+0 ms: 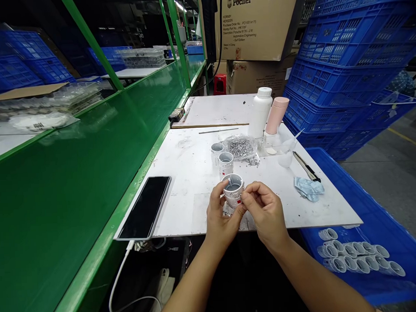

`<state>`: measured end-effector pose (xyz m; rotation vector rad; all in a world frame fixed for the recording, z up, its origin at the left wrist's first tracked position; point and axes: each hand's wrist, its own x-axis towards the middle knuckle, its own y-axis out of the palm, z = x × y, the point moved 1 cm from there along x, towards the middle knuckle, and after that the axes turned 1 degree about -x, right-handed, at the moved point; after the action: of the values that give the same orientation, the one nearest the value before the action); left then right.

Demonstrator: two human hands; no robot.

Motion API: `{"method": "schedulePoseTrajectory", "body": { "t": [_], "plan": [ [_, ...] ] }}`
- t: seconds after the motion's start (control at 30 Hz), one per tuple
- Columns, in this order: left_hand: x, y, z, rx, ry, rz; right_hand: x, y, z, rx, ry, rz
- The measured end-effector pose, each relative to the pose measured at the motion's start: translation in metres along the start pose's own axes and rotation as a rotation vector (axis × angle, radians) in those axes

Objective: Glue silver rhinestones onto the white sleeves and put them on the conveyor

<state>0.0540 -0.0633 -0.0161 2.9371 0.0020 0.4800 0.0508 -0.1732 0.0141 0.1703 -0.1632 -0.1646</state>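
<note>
My left hand grips a small grey cup-shaped plastic part from the left and below, holding it over the near edge of the white table. My right hand is closed in a pinch against the part's right rim; what is between its fingertips is too small to make out. Two more grey cup parts stand just behind. A clear bag of small metal pieces lies beyond them.
A black phone on a white cable lies at the table's left edge beside the green conveyor. A white bottle, pink bottle, knife and crumpled cloth sit right. A blue crate holds several grey parts.
</note>
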Motion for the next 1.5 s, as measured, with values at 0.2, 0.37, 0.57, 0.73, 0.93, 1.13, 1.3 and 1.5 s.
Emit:
{"method": "schedulePoseTrajectory", "body": {
  "t": [0.2, 0.37, 0.57, 0.73, 0.93, 1.13, 1.3, 1.5],
  "plan": [
    [0.000, 0.000, -0.001, 0.054, 0.050, -0.043, 0.000, 0.000, -0.002, 0.111, 0.028, -0.020],
    [0.001, -0.003, 0.005, 0.145, 0.105, 0.003, 0.002, -0.001, -0.002, 0.144, 0.022, -0.011],
    [0.003, -0.006, 0.013, 0.321, 0.288, 0.013, 0.002, 0.000, -0.002, 0.182, 0.035, -0.013],
    [0.003, -0.006, 0.013, 0.320, 0.292, 0.025, 0.002, 0.000, -0.002, 0.195, 0.032, -0.012],
    [0.003, -0.005, 0.012, 0.266, 0.245, 0.032, 0.002, -0.001, -0.005, 0.190, 0.027, -0.015],
    [0.003, -0.004, 0.012, 0.164, 0.156, 0.034, 0.001, 0.001, -0.007, 0.204, 0.034, -0.035],
    [0.003, -0.004, 0.012, 0.134, 0.120, 0.032, 0.000, 0.001, -0.007, 0.205, 0.029, -0.043],
    [0.002, -0.004, 0.012, 0.203, 0.180, 0.030, 0.000, 0.002, -0.006, 0.196, 0.020, -0.034]
  ]
}}
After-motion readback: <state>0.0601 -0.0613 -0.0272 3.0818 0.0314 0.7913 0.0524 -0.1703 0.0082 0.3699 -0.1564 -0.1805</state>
